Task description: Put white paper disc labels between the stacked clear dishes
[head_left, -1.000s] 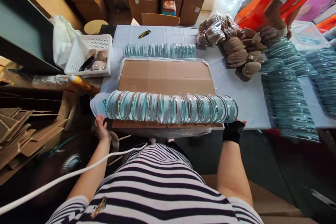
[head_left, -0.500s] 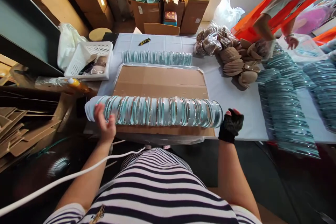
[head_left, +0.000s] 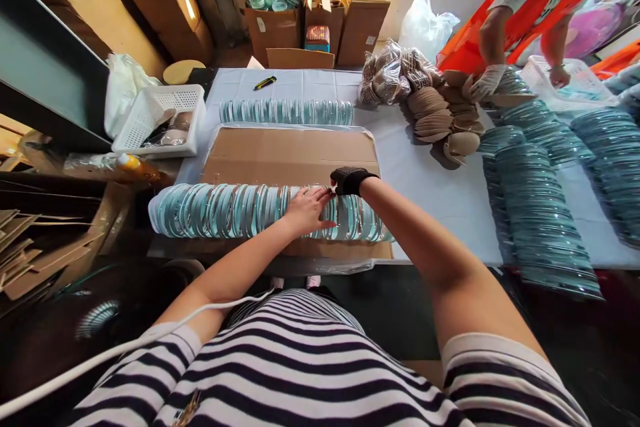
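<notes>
**Left hand (head_left: 306, 212) and right hand (head_left: 351, 181) have come in from the stacked row's (head_left: 220, 210) ends**

The left hand lies on the row, fingers spread wide; just beside it, the gloved right hand curls its fingers at the far edge (whether they pinch anything, I cannot tell). The row lies across cardboard (head_left: 280, 150) on the desk (head_left: 430, 213).

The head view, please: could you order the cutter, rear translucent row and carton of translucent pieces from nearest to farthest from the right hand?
1. Rear translucent row, ahead-left of the right hand.
2. Cutter, beyond that row.
3. Carton of translucent pieces, beyond the table.
</notes>
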`<move>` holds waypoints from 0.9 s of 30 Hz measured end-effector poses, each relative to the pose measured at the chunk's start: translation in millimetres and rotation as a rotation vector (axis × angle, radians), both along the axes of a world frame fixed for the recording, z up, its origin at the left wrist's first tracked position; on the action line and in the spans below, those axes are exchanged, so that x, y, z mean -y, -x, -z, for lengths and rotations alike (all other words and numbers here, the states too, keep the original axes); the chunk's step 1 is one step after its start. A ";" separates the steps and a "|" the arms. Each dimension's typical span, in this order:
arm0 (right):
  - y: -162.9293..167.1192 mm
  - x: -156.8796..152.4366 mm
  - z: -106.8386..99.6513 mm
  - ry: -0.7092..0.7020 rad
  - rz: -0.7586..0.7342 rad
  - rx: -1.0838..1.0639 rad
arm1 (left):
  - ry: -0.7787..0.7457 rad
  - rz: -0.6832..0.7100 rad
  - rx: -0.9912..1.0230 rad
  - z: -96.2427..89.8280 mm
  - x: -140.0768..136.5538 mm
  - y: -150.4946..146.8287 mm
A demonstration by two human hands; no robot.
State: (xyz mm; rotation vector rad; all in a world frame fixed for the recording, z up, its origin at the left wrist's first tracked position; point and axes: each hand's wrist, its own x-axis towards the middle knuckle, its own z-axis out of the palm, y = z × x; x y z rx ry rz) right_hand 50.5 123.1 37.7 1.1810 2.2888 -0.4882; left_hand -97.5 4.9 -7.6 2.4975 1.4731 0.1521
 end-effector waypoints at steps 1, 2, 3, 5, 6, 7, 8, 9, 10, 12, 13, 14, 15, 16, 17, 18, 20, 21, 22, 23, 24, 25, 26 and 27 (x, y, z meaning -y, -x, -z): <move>-0.9 -0.7 -1.3 -0.004 -0.009 0.010 | 0.007 -0.002 -0.002 -0.8 0.6 0.9; -1.6 -1.5 -2.3 -0.004 -0.019 0.019 | 0.012 -0.004 -0.002 -1.6 0.9 1.1; -1.8 -2.5 -2.8 0.001 -0.033 0.025 | 0.014 -0.006 -0.001 -2.2 1.1 0.6; -1.1 -4.6 -2.1 0.024 -0.066 0.032 | 0.012 -0.012 0.001 -3.0 1.1 -1.1; -0.3 -5.4 -1.2 0.034 -0.081 0.033 | 0.009 -0.017 0.001 -3.1 1.0 -1.9; 0.5 -5.8 -0.2 0.036 -0.092 0.034 | 0.007 -0.020 0.001 -3.1 0.9 -2.6; 1.2 -5.6 0.7 0.029 -0.100 0.034 | 0.006 -0.023 0.001 -3.1 0.8 -2.9; 1.7 -4.8 1.4 0.016 -0.108 0.034 | 0.005 -0.023 0.002 -3.0 0.7 -3.1; 2.1 -3.4 1.8 0.000 -0.115 0.034 | 0.004 -0.023 0.004 -2.8 0.6 -3.1; 2.5 0.5 2.0 -0.033 -0.131 0.039 | -0.002 -0.024 0.012 -2.3 0.4 -2.8; 2.5 2.5 2.0 -0.046 -0.137 0.040 | -0.007 -0.026 0.014 -1.9 0.3 -2.6; 2.3 4.4 2.1 -0.058 -0.141 0.037 | -0.014 -0.027 0.015 -1.4 0.4 -2.4; 1.7 6.0 2.1 -0.071 -0.141 0.031 | -0.022 -0.028 0.013 -0.8 0.5 -2.2; 0.5 7.5 2.2 -0.086 -0.138 0.023 | -0.032 -0.028 0.010 -0.1 0.9 -1.9; -1.5 9.1 2.1 -0.103 -0.132 0.007 | -0.043 -0.027 0.007 0.5 1.4 -1.7; -4.7 11.2 2.1 -0.122 -0.118 -0.021 | -0.054 -0.027 0.005 1.1 2.1 -1.5; -15.2 19.5 2.6 -0.168 -0.058 -0.123 | -0.068 -0.021 0.013 2.2 3.2 -1.3; -22.5 26.8 3.8 -0.191 -0.015 -0.188 | -0.068 -0.017 0.022 2.7 3.3 -1.2; -30.5 37.0 6.4 -0.216 0.036 -0.251 | -0.062 -0.012 0.032 3.2 2.7 -1.4; -38.6 50.1 10.7 -0.236 0.079 -0.306 | -0.054 -0.007 0.040 3.7 1.6 -1.6; -46.0 66.4 17.1 -0.251 0.109 -0.344 | -0.046 -0.008 0.046 4.2 0.1 -2.1; -52.3 85.5 25.9 -0.263 0.128 -0.367 | -0.042 -0.012 0.050 4.4 -1.4 -2.8; -57.1 106.7 37.1 -0.261 0.121 -0.385 | -0.041 -0.022 0.052 4.3 -2.2 -3.7; -60.7 129.2 50.5 -0.271 0.115 -0.394 | -0.039 -0.034 0.053 3.5 -1.9 -4.6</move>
